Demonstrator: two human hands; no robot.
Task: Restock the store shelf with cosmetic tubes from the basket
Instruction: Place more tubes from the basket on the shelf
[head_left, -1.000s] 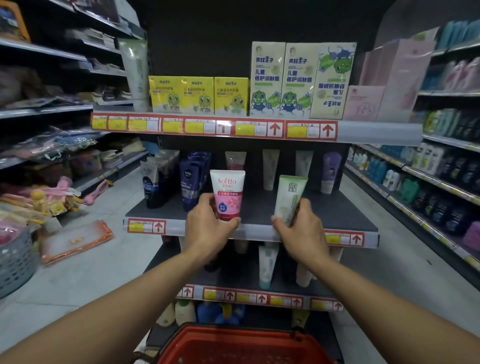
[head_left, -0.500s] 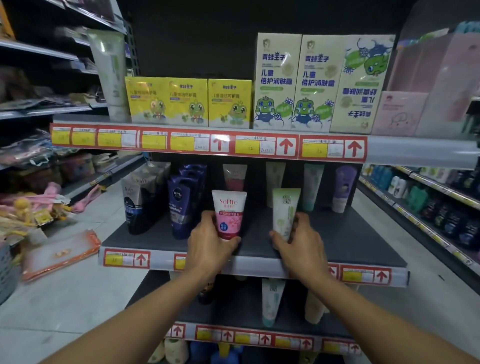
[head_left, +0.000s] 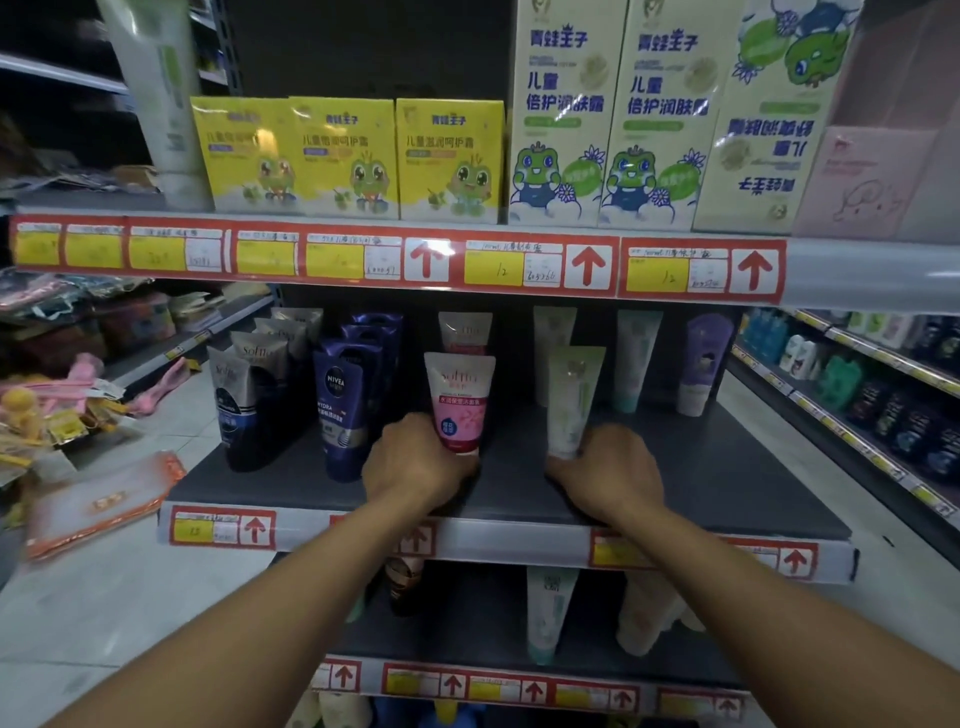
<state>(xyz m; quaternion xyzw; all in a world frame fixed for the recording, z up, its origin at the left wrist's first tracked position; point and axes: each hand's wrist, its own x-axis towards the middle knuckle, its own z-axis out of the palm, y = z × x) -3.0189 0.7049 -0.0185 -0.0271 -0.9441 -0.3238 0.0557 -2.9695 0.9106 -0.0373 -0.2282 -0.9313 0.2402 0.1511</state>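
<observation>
The dark middle shelf (head_left: 727, 467) carries both tubes upright. The left hand (head_left: 415, 467) grips the pink tube (head_left: 460, 402) at its base, tube at one o'clock. The right hand (head_left: 608, 475) seemingly grips the green tube (head_left: 571, 405), at eleven o'clock.

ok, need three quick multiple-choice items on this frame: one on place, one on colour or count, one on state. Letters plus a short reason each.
1. Where does the pink tube stand?
A. top shelf
B. middle shelf
C. floor

2. What colour is the lower part of the tube in the left hand?
A. pink
B. black
C. purple

3. What is the right hand doing?
A. hanging free
B. pressing a price tag
C. gripping the green tube at its base

Answers:
1 B, it stands upright on the dark middle shelf.
2 A, a pink label under a white top.
3 C, fingers curl round the tube's bottom.
</observation>
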